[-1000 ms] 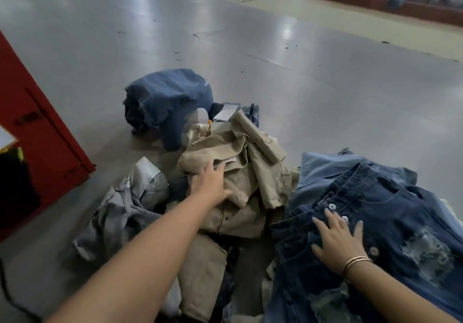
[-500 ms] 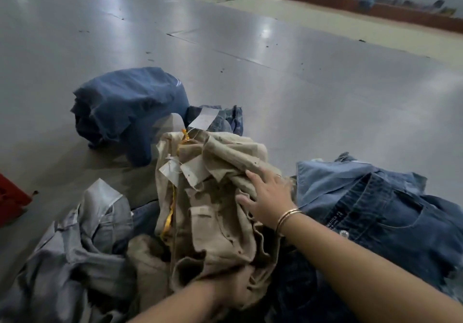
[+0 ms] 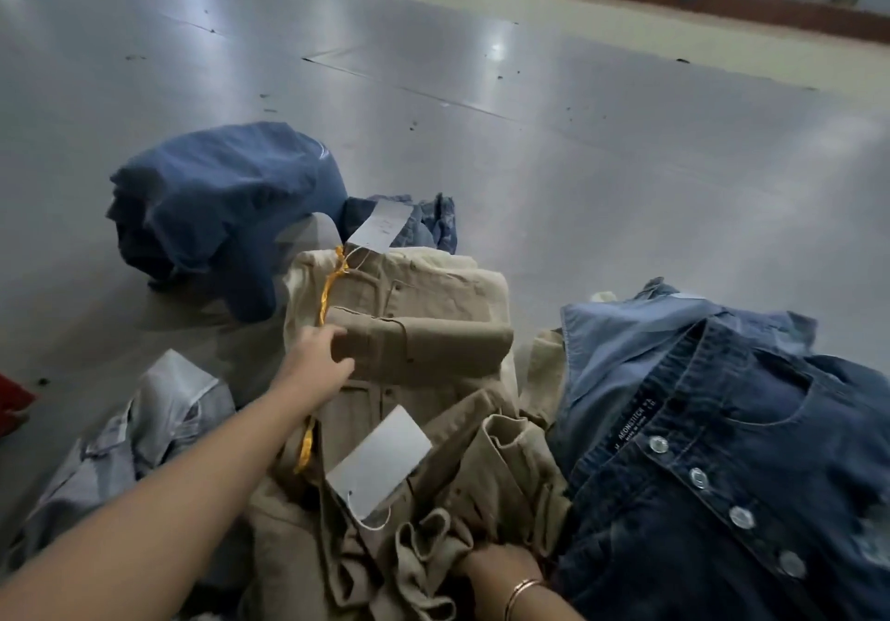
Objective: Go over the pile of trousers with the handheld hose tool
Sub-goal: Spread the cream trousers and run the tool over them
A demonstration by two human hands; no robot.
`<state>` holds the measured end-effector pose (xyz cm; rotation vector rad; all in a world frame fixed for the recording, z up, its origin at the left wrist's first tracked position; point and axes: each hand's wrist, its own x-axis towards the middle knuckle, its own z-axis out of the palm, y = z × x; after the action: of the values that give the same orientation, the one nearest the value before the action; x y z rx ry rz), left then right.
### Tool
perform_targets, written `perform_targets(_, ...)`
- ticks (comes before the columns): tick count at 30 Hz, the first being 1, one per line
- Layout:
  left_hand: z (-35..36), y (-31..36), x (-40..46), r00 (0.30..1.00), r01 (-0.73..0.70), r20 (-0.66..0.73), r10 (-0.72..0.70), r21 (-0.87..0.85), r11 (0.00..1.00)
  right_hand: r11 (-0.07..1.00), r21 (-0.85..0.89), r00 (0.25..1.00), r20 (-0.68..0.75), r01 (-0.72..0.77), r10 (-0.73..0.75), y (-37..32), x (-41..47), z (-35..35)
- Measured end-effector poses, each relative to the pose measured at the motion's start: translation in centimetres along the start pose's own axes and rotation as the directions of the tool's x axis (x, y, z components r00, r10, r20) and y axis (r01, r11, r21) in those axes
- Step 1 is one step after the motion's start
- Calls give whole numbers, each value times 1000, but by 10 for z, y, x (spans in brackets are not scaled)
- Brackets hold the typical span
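Your left hand [image 3: 320, 355] grips the folded edge of the khaki trousers [image 3: 409, 331] at mid-pile. Your right hand [image 3: 501, 570], near bottom edge, seems to clutch bunched khaki cloth; fingers partly hidden. Dark jeans [image 3: 722, 476] lie right, grey trousers [image 3: 144, 428] left, blue bundle [image 3: 216, 196] far left on the floor [image 3: 578, 115]. White tag [image 3: 378, 461] rests on the khaki.

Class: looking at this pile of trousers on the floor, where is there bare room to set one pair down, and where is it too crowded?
Bare floor lies wide beyond the khaki trousers and right of the blue bundle. A narrower strip of floor runs left of that bundle. Crowded: the near ground, where grey trousers, khaki and dark jeans overlap, with both hands in the khaki.
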<state>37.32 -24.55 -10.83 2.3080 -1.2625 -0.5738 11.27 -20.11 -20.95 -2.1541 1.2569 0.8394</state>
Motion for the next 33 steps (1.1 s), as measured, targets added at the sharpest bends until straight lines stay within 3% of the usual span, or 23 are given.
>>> perform_targets(4, 9, -1, 21, 998, 14, -59, -10, 80, 997, 993, -43, 994, -7, 106, -106, 6, 0, 0)
perform_targets(12, 50, -26, 19, 937, 320, 163, -310, -36, 947, 968, -41, 959, -128, 250, -253, 15, 3, 15)
perform_targets(14, 58, -31, 9, 948, 301, 107, -299, 2, 954, 920, 235, 941, -202, 314, -270, 15, -9, -3)
perform_targets(16, 61, -28, -2, 964, 265, -17, -264, 62, 962, 734, 564, 902, -401, 379, -158, 15, -25, -45)
perform_targets(18, 65, -22, -19, 978, 142, -160, -135, 33, 989, 506, 731, 826, -560, 458, 61, 17, -40, -106)
perform_targets(20, 68, -13, -47, 950, -99, -307, 64, -101, 990, 367, 718, 719, -676, 592, 162, 16, -63, -174)
perform_targets(23, 73, 1, -90, 934, -319, -258, 247, -292, 902, 280, 562, 506, -826, 778, 249, 9, -97, -254)
perform_targets(26, 88, 1, -115, 992, -127, -60, 113, -559, 820, 259, 426, 352, -891, 867, 286, 1, -129, -295)
perform_targets(27, 92, -3, -118, 997, -64, -5, 72, -507, 860, 228, 386, 312, -901, 894, 301, -1, -138, -305)
perform_targets(29, 99, -17, -120, 996, -33, 72, 45, -149, 988, 121, 348, 297, -902, 930, 312, -6, -151, -317)
perform_targets(30, 100, -22, -119, 994, -36, 101, 33, 24, 999, 129, 339, 294, -914, 932, 281, -8, -153, -319)
perform_targets(31, 100, -25, -118, 993, -35, 116, 16, 165, 986, 235, 331, 286, -935, 914, 208, -11, -152, -319)
perform_targets(32, 99, -26, -117, 994, -41, 110, 12, 264, 964, 454, 295, 291, -953, 840, 81, -12, -147, -315)
perform_targets(33, 95, -27, -117, 995, -54, 102, 20, 344, 937, 692, 203, 354, -932, 692, -81, -10, -140, -306)
